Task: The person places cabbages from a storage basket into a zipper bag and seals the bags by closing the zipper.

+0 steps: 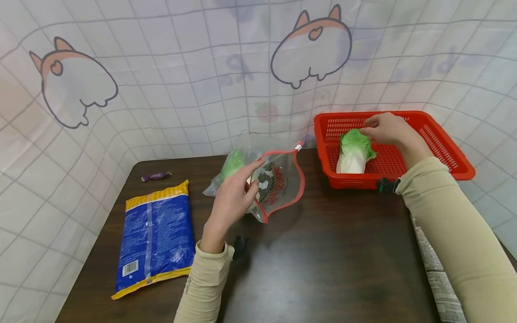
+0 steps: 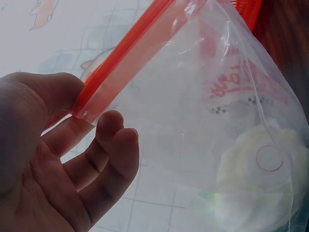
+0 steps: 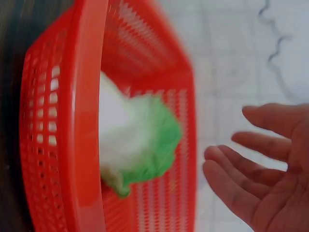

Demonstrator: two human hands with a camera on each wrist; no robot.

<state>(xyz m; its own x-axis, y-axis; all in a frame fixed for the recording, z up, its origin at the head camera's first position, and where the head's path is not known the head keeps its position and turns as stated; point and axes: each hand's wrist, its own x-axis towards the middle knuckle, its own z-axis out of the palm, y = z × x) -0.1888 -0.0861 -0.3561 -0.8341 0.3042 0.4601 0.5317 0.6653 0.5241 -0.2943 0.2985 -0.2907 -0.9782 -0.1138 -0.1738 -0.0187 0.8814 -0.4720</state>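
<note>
My left hand (image 1: 234, 195) pinches the red zip edge of a clear plastic zip bag (image 2: 159, 145) between thumb and fingers. The bag's mouth gapes to the right in the head view. Inside it lies a napa cabbage (image 2: 260, 179), its pale base showing through the film. My right hand (image 1: 385, 128) hovers over a red plastic basket (image 1: 440, 172), fingers spread and holding nothing. Below its fingertips, a second napa cabbage (image 1: 355, 152) with green leaves and a white stem leans in the basket. In the right wrist view, a gap separates the fingers (image 3: 231, 169) from that cabbage.
A blue and yellow packet (image 1: 157, 237) lies flat on the dark table (image 1: 323, 260) at the left. Behind it is a small purple-wrapped candy (image 1: 155, 176). Printed paper (image 1: 438, 278) runs along the right edge. A white grid-patterned curtain (image 1: 161, 89) hangs behind.
</note>
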